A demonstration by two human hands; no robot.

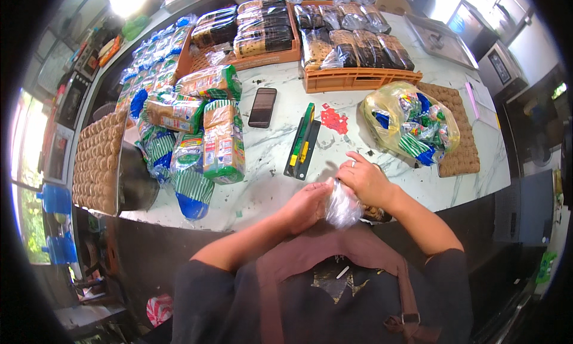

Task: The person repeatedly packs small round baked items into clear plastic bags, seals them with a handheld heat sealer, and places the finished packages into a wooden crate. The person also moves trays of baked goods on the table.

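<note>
At the front edge of the table, my left hand (309, 207) and my right hand (365, 180) come together on the gathered end of a clear plastic bag (344, 208). Both hands have their fingers closed on the crinkled film. Partly hidden under my right wrist is a brown and black packed loaf (375, 213); it looks joined to the bag, though my hand covers the link. Just ahead of my hands lies a long green and black bag-neck tape sealer (303, 142) with yellow parts. Small red scraps (334, 119) are scattered to its right.
Bagged sliced loaves (224, 138) pile up on the left. Orange crates (358, 78) of dark-wrapped loaves stand at the back. A phone (262, 108) lies mid-table. On the right, a yellowish bag of wrappers (388, 99) rests beside a brown egg tray (462, 132); more trays (98, 165) stand left.
</note>
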